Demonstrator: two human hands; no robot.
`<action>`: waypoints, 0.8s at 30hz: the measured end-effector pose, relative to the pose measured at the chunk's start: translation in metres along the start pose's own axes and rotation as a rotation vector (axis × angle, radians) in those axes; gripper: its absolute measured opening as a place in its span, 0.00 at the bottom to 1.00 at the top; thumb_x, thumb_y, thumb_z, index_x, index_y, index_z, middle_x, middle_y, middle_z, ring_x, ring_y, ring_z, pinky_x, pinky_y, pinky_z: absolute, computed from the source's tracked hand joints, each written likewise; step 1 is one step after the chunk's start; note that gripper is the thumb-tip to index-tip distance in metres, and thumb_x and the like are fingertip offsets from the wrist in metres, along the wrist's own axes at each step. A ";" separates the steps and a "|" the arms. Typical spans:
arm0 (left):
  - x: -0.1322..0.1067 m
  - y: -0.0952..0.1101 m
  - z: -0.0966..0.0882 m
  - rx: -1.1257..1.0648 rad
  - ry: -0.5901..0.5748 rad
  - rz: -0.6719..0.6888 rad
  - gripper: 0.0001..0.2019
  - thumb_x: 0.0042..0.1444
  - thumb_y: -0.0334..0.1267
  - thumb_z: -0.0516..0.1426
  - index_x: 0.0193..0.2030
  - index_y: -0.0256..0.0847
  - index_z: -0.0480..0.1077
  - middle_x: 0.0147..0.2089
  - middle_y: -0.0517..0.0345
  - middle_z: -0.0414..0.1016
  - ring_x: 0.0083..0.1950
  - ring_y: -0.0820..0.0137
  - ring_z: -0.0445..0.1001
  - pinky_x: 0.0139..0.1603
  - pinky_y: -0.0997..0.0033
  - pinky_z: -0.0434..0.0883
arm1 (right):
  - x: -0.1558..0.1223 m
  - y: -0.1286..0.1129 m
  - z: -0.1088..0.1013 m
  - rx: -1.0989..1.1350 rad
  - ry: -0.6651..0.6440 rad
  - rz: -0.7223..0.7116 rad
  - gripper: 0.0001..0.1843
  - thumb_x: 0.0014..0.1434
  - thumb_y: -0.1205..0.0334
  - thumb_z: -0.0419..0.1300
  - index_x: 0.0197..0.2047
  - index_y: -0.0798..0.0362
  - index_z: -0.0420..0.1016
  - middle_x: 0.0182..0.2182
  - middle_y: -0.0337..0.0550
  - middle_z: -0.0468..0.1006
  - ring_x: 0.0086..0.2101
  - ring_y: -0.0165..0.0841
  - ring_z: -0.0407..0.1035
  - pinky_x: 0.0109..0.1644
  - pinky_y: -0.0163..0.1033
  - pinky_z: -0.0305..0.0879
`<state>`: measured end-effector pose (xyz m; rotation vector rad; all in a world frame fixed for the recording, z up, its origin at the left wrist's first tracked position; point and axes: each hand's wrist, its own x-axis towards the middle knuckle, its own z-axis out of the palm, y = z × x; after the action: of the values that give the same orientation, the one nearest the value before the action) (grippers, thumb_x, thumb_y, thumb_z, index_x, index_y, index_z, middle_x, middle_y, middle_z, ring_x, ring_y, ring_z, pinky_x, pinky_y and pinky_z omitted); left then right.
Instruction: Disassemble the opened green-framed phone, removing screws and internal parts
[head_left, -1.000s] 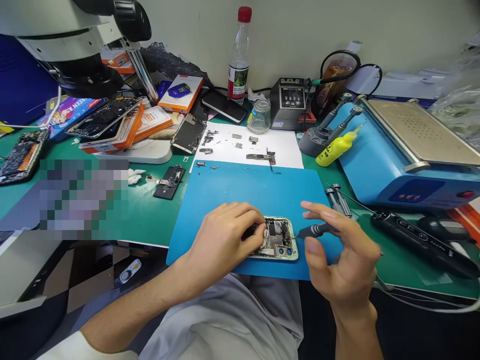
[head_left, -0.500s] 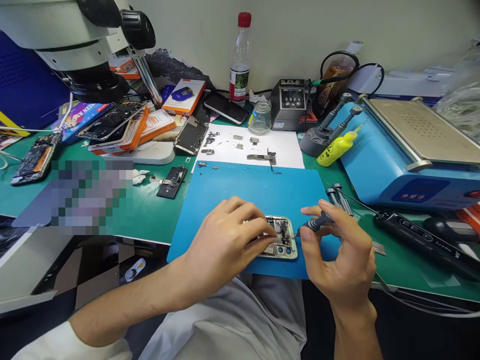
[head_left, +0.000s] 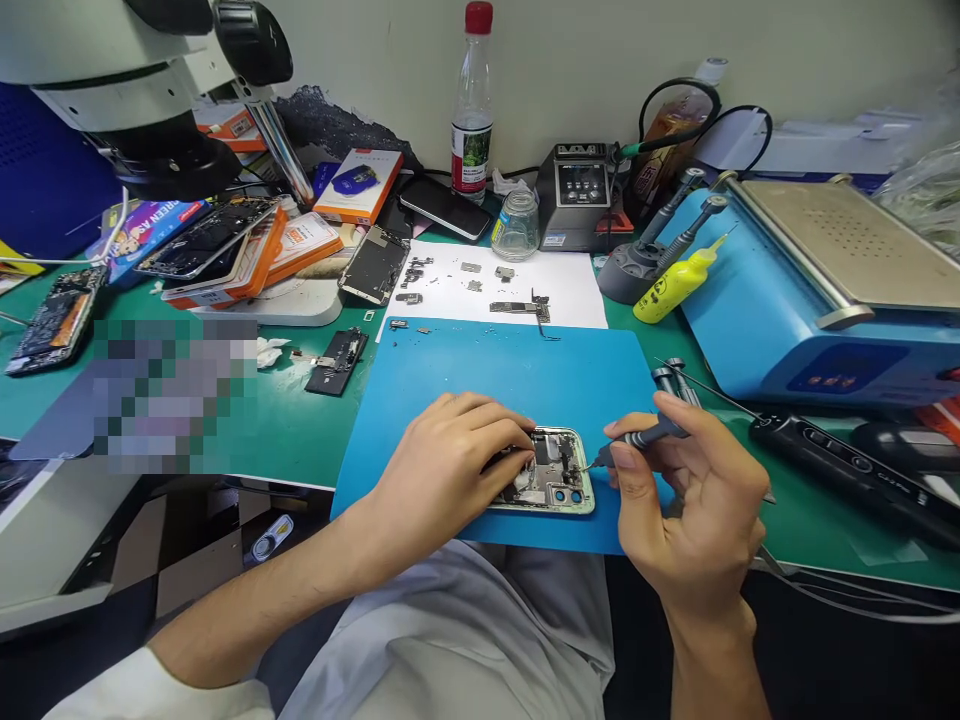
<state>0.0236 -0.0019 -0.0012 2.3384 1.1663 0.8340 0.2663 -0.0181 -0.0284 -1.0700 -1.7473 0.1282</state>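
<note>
An opened phone housing [head_left: 555,466] lies on the blue mat [head_left: 480,370], its inner parts bare and two camera rings at its near right corner. My left hand [head_left: 457,455] reaches over its left end, fingers bent and closed on it; the fingertips partly hide the inside. In my right hand [head_left: 686,500] is a slim dark screwdriver [head_left: 645,435], pinched between thumb and fingers. Its tip points left, at the housing's right edge; whether it touches a screw is too small to tell.
Small phone parts lie on a white paper [head_left: 450,280] behind the mat. A glass jar [head_left: 516,225], a screwdriver stand [head_left: 630,275], a yellow bottle [head_left: 675,287] and a blue heating plate machine [head_left: 810,300] stand around. A microscope [head_left: 142,100] overhangs the left.
My left fingers have drawn back leftward, baring more of the housing's inside. My right hand has shifted slightly right, the screwdriver leaning lower. The whole view has moved a little.
</note>
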 end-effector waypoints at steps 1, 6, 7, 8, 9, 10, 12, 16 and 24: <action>0.000 -0.001 0.001 0.002 0.008 0.006 0.03 0.76 0.34 0.65 0.47 0.42 0.82 0.57 0.59 0.91 0.59 0.59 0.86 0.58 0.54 0.75 | 0.000 0.000 0.000 0.003 0.005 0.006 0.41 0.69 0.75 0.69 0.79 0.38 0.67 0.54 0.47 0.86 0.39 0.35 0.84 0.32 0.37 0.83; 0.000 -0.003 0.002 -0.006 0.021 0.013 0.04 0.77 0.34 0.65 0.47 0.42 0.82 0.57 0.60 0.91 0.59 0.59 0.85 0.58 0.55 0.75 | 0.002 -0.002 -0.001 0.033 0.026 0.039 0.38 0.68 0.74 0.71 0.76 0.41 0.72 0.50 0.46 0.87 0.35 0.34 0.82 0.29 0.36 0.81; 0.000 -0.003 0.002 -0.009 0.022 0.013 0.04 0.77 0.35 0.65 0.48 0.42 0.82 0.57 0.60 0.91 0.59 0.59 0.84 0.58 0.55 0.74 | 0.002 -0.002 -0.001 0.038 0.033 0.038 0.38 0.68 0.74 0.71 0.75 0.41 0.72 0.48 0.45 0.87 0.34 0.33 0.82 0.28 0.36 0.81; 0.000 -0.003 0.002 -0.013 0.024 0.014 0.04 0.77 0.35 0.65 0.48 0.42 0.83 0.57 0.60 0.91 0.60 0.59 0.84 0.58 0.55 0.74 | 0.003 -0.002 -0.001 0.040 0.041 0.035 0.37 0.67 0.74 0.71 0.75 0.42 0.73 0.47 0.45 0.86 0.32 0.33 0.81 0.28 0.36 0.80; 0.000 -0.003 0.002 -0.016 0.026 0.014 0.03 0.77 0.34 0.65 0.48 0.42 0.83 0.57 0.60 0.91 0.60 0.59 0.84 0.58 0.56 0.74 | 0.004 -0.002 -0.001 0.041 0.045 0.036 0.37 0.67 0.74 0.71 0.75 0.43 0.73 0.46 0.45 0.86 0.31 0.32 0.80 0.27 0.36 0.80; 0.000 -0.004 0.002 -0.020 0.030 0.013 0.03 0.76 0.34 0.65 0.48 0.42 0.83 0.56 0.60 0.91 0.60 0.59 0.84 0.58 0.56 0.74 | 0.004 -0.002 -0.001 0.041 0.043 0.040 0.36 0.67 0.74 0.71 0.74 0.43 0.73 0.46 0.44 0.86 0.30 0.32 0.80 0.27 0.36 0.80; -0.001 -0.003 0.002 -0.026 0.037 0.011 0.03 0.76 0.34 0.65 0.48 0.42 0.83 0.56 0.61 0.91 0.59 0.59 0.83 0.58 0.56 0.74 | 0.005 -0.002 0.000 0.048 0.043 0.043 0.37 0.66 0.74 0.72 0.74 0.43 0.74 0.45 0.44 0.86 0.27 0.30 0.78 0.26 0.36 0.78; -0.002 -0.002 0.003 -0.028 0.042 -0.013 0.04 0.77 0.33 0.65 0.48 0.43 0.83 0.57 0.63 0.91 0.55 0.59 0.80 0.58 0.54 0.73 | 0.007 -0.002 0.002 0.069 0.061 0.023 0.38 0.66 0.74 0.71 0.74 0.42 0.74 0.44 0.43 0.86 0.29 0.32 0.79 0.25 0.37 0.77; -0.001 0.000 0.002 -0.039 0.041 -0.022 0.05 0.77 0.33 0.64 0.48 0.41 0.83 0.57 0.63 0.91 0.52 0.60 0.76 0.58 0.53 0.72 | 0.004 0.001 -0.001 -0.054 0.082 -0.077 0.36 0.59 0.72 0.79 0.68 0.41 0.81 0.45 0.40 0.88 0.35 0.38 0.83 0.32 0.42 0.82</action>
<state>0.0245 -0.0029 -0.0035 2.2835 1.1799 0.8921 0.2673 -0.0145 -0.0256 -1.0311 -1.7235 -0.0116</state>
